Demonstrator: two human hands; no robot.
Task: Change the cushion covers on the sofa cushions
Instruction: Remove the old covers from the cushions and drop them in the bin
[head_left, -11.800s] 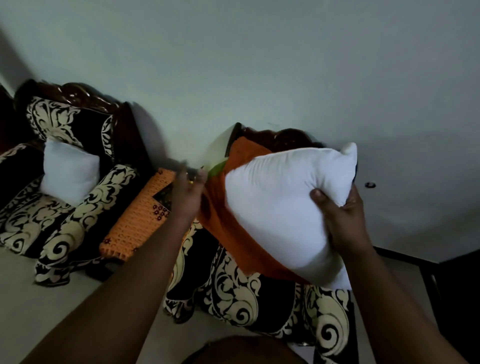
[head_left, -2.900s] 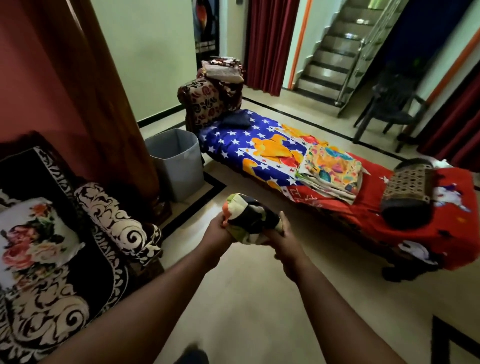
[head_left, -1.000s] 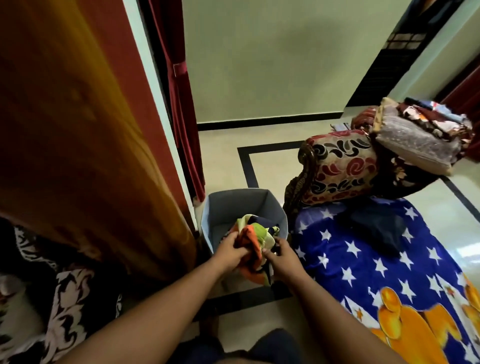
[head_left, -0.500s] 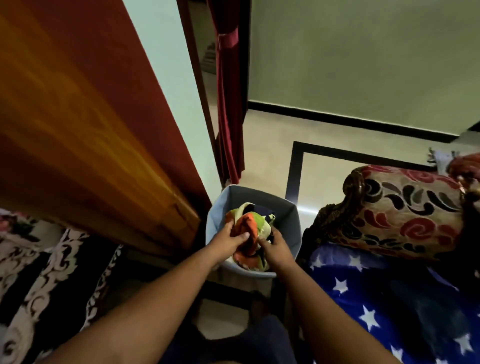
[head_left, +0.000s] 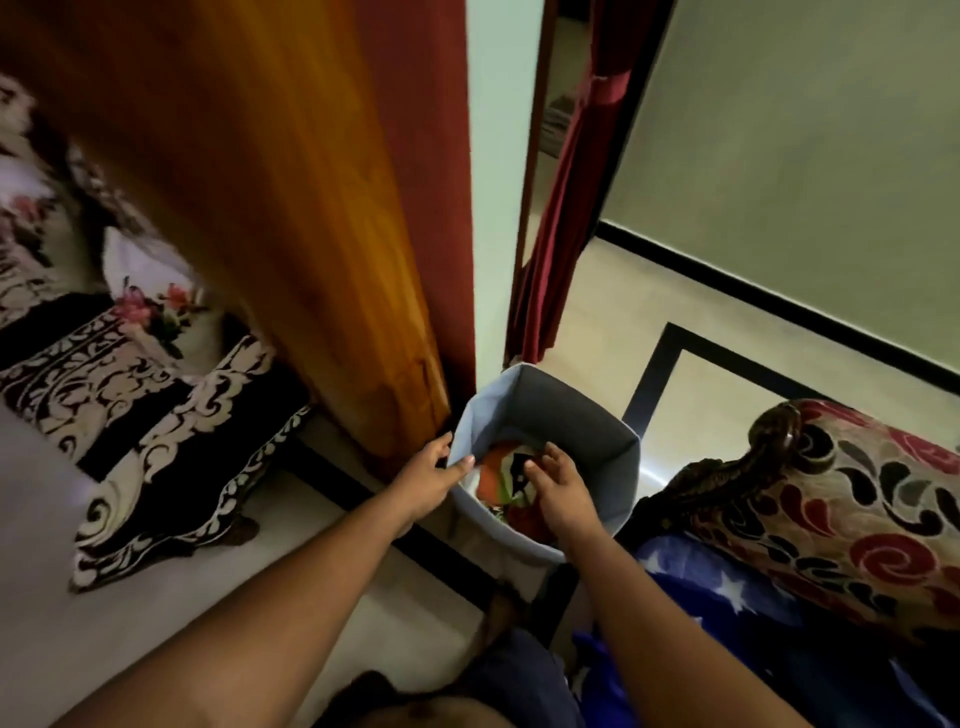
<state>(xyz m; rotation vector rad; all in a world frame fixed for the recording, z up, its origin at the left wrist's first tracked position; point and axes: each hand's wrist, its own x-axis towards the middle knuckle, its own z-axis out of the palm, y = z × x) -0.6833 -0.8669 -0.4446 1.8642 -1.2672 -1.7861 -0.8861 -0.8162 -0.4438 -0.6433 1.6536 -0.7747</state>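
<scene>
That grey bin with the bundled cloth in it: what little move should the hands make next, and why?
Probably draw both hands back out. The old cover already lies inside the grey bin, the right hand sits open above it, and the left hand only rests on the rim, so nothing is left to hold.

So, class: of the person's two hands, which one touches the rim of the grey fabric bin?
The left hand: its fingers rest on the grey fabric bin's near rim, while the right hand reaches inside over the crumpled orange-and-green cover.

Grey basket (head_left: 571, 415) holds orange, green, black cover (head_left: 498, 467).
</scene>
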